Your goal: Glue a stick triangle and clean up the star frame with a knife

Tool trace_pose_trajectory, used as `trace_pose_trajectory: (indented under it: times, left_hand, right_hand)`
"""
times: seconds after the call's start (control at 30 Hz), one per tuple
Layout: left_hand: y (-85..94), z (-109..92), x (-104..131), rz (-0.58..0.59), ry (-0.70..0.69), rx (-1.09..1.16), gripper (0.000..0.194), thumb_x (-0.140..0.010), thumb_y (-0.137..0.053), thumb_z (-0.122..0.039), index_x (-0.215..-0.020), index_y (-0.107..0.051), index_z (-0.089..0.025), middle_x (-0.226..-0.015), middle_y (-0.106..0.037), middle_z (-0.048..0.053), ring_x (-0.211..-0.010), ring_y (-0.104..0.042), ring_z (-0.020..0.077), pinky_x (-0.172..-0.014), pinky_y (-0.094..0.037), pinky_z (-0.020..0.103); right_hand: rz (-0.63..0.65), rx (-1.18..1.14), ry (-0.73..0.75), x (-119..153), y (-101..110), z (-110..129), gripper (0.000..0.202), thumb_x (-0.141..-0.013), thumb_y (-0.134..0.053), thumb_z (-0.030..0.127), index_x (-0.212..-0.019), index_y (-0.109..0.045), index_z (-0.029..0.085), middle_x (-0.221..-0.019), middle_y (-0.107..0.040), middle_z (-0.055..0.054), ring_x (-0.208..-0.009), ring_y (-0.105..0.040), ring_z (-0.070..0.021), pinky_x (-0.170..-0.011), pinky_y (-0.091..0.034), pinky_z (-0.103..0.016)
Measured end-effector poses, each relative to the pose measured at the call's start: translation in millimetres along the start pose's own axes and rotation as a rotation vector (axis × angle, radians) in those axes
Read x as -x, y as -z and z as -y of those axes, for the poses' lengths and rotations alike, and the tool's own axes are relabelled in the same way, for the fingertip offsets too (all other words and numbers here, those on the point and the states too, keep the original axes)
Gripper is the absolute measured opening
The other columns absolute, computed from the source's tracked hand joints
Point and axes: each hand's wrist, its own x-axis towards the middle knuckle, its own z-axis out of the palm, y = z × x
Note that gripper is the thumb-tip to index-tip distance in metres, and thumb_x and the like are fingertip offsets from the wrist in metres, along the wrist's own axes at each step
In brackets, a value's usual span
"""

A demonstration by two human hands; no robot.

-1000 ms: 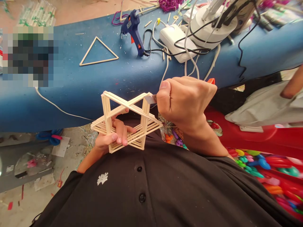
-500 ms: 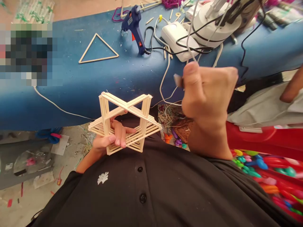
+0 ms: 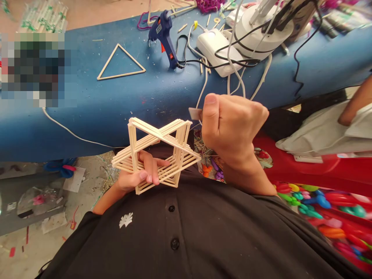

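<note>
**Star frame in my left, a small blade in my right**

My left hand point(image 3: 136, 174) holds the stick star point(image 3: 157, 155), a six-pointed frame built up from layers of pale thin sticks. My fingers point(image 3: 151, 170) pass through its open middle and curl over the lower bars, so the star stands nearly upright in front of my chest, above my black shirt point(image 3: 186, 232) and just below the near edge of the bench point(image 3: 87, 108).

My right hand point(image 3: 232, 126) is balled into a tight fist, thumb on top, clamped around a small flat grey blade point(image 3: 195, 113). Only its tip pokes out to the left of my thumb; I cannot tell what sort of handle it has, as my fist hides it. The tip sits just beside the star's upper right corner, a little above it, and does not touch the sticks.

On the blue bench lie a stick triangle point(image 3: 120, 64), flat and well apart from the star, and a blue glue gun point(image 3: 164, 33) propped on its stand with its black cord trailing right. Next to it sits a white power strip point(image 3: 217, 48) in a tangle of black and white cables, with a white round device point(image 3: 258, 33) behind it.

To my right is a red tub point(image 3: 319, 170), with bright balloons point(image 3: 319, 205) in many colours below it. Another person's arm point(image 3: 356, 102) comes in at the right edge over a white cloth point(image 3: 319, 133).
</note>
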Motion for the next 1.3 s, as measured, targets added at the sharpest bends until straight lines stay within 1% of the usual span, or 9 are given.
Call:
trace_pose_trajectory:
  times: [0.13, 0.23, 0.33, 0.4, 0.53, 0.73, 0.83, 1.03, 1.3]
  left_hand:
    - [-3.3, -1, 0, -0.051, 0.042, 0.041, 0.035, -0.087, -0.081, -0.051, -0.067, -0.07, -0.025, -0.045, -0.046, -0.005, -0.04, -0.048, 0.0145, -0.103, -0.066, 0.055]
    - [-6.0, 1, -2, -0.133, 0.059, 0.087, 0.026, -0.082, -0.083, -0.049, -0.09, -0.08, -0.024, -0.045, -0.046, -0.008, -0.039, -0.046, 0.0134, -0.102, -0.066, 0.054]
    - [-7.0, 5, -2, -0.159, 0.025, 0.124, 0.044, -0.083, -0.082, -0.045, -0.121, -0.08, -0.022, -0.047, -0.048, -0.01, -0.04, -0.049, 0.0134, -0.098, -0.068, 0.051]
    - [-6.3, 7, -2, -0.131, 0.01, 0.13, 0.04, -0.085, -0.081, -0.041, -0.12, -0.08, -0.021, -0.049, -0.051, -0.008, -0.044, -0.055, 0.014, -0.097, -0.068, 0.048]
    - [-3.6, 10, -3, -0.11, 0.018, 0.18, 0.045, -0.087, -0.08, -0.037, -0.129, -0.076, -0.021, -0.053, -0.053, -0.009, -0.046, -0.057, 0.0132, -0.1, -0.067, 0.046]
    - [0.9, 17, -4, -0.093, 0.012, 0.341, 0.047, -0.082, -0.079, -0.04, -0.128, -0.076, -0.028, -0.046, -0.041, -0.011, -0.039, -0.047, 0.0135, -0.086, -0.068, 0.04]
    - [0.9, 16, -4, -0.162, 0.095, 0.334, 0.057, -0.073, -0.083, -0.045, -0.127, -0.076, -0.029, -0.041, -0.037, -0.013, -0.036, -0.043, 0.0165, -0.084, -0.068, 0.046]
    - [-1.7, 14, -5, -0.253, 0.169, 0.271, 0.052, -0.066, -0.085, -0.052, -0.111, -0.077, -0.028, -0.04, -0.036, -0.013, -0.036, -0.042, 0.0166, -0.094, -0.07, 0.054]
    - [-8.1, 11, -12, -0.224, 0.16, 0.271, 0.046, -0.071, -0.084, -0.042, -0.114, -0.078, -0.026, -0.045, -0.043, -0.012, -0.04, -0.045, 0.0148, -0.099, -0.068, 0.053]
  right_hand:
    - [0.089, -0.276, -0.083, -7, 4, -9, 0.063, -0.114, -0.036, 0.06, -0.065, -0.051, 0.024, -0.06, -0.05, -0.002, -0.058, -0.04, -0.0146, -0.064, -0.023, -0.038]
    - [0.259, -0.625, -0.024, -7, 11, -7, 0.058, -0.102, -0.054, 0.077, -0.08, -0.063, 0.024, -0.069, -0.059, 0.0, -0.062, -0.045, -0.0143, -0.063, -0.034, -0.036]
    - [0.248, -0.717, -0.038, -3, 13, 1, 0.036, -0.092, -0.08, 0.06, -0.093, -0.075, 0.025, -0.084, -0.072, -0.001, -0.063, -0.05, -0.0137, -0.063, -0.043, -0.035]
    - [0.182, -0.733, -0.058, 0, 8, 5, 0.021, -0.095, -0.081, 0.045, -0.088, -0.078, 0.026, -0.087, -0.076, -0.002, -0.065, -0.054, -0.0146, -0.064, -0.046, -0.036]
    - [0.095, -0.886, -0.094, 3, -9, 6, 0.026, -0.096, -0.083, 0.043, -0.078, -0.076, 0.026, -0.08, -0.076, -0.003, -0.072, -0.064, -0.0177, -0.066, -0.051, -0.036]
    - [0.256, -1.109, -0.29, -1, -24, -1, 0.05, -0.09, -0.081, 0.072, -0.081, -0.075, 0.023, -0.068, -0.069, 0.001, -0.046, -0.041, -0.0076, -0.041, -0.03, -0.028]
    - [0.245, -1.139, -0.304, -2, -21, -1, 0.05, -0.091, -0.08, 0.072, -0.082, -0.074, 0.023, -0.069, -0.07, 0.001, -0.044, -0.037, -0.0062, -0.038, -0.027, -0.028]
    - [0.196, -1.026, -0.223, 0, -12, 1, 0.04, -0.087, -0.087, 0.065, -0.084, -0.082, 0.025, -0.079, -0.078, -0.003, -0.066, -0.066, -0.0154, -0.058, -0.054, -0.031]
    - [0.139, -0.889, -0.204, 0, -14, -2, 0.029, -0.094, -0.084, 0.051, -0.082, -0.081, 0.025, -0.073, -0.075, 0.0, -0.061, -0.061, -0.0141, -0.057, -0.048, -0.031]
